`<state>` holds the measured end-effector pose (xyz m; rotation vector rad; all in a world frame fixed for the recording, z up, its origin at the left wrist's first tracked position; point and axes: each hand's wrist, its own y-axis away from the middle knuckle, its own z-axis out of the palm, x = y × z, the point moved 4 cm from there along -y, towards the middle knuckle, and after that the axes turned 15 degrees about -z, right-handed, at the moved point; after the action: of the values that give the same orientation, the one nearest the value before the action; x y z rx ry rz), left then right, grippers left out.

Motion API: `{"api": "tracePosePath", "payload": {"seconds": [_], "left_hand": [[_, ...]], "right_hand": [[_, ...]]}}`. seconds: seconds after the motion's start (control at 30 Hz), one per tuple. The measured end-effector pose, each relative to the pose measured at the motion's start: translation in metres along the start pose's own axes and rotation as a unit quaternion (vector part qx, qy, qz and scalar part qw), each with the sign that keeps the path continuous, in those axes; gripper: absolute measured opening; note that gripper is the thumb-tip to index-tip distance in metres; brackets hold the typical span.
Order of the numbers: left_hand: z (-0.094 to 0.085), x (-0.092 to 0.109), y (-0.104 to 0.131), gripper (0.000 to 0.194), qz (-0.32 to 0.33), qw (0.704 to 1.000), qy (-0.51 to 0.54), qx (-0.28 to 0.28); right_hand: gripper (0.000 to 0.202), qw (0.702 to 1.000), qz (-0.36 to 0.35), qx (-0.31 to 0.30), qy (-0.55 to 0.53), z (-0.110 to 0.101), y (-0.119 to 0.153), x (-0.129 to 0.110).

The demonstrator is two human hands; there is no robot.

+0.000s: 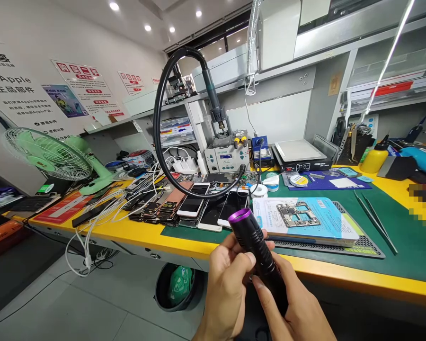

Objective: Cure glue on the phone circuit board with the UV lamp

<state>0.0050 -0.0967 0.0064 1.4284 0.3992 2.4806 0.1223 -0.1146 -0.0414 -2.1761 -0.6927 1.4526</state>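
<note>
A black flashlight [250,237] with a purple ring round its head is held up in front of the bench, tilted with the head toward the upper left. My left hand [227,284] is wrapped round its upper body, the thumb lying across the barrel. Lower down, my right hand [291,298] grips the barrel with its thumb along the near side. Palms and fingers cover part of the flashlight. Just behind it on the bench, a blue and white box [326,220] bears a phone logic board [297,214].
Several phones [193,201] lie left of the box. A hot-air station [227,158] with a looping black hose [158,113] stands behind. Tweezers [376,222] rest on the green mat at right. A green fan [49,151] stands far left; a bin [179,286] sits below the bench edge.
</note>
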Motion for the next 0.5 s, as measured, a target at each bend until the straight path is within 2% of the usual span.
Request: {"api": "tracePosePath", "payload": {"seconds": [0.23,0.5], "left_hand": [[0.001,-0.001,-0.005,0.038,-0.03,0.999,0.013,0.025],[0.0,0.0,-0.003,0.028,-0.031,0.997,0.042,0.061]], "right_hand": [[0.033,0.998,-0.027,-0.048,0.015,-0.002,0.004,0.008],[0.031,0.998,0.017,-0.035,0.049,0.011,0.009,0.004]]}}
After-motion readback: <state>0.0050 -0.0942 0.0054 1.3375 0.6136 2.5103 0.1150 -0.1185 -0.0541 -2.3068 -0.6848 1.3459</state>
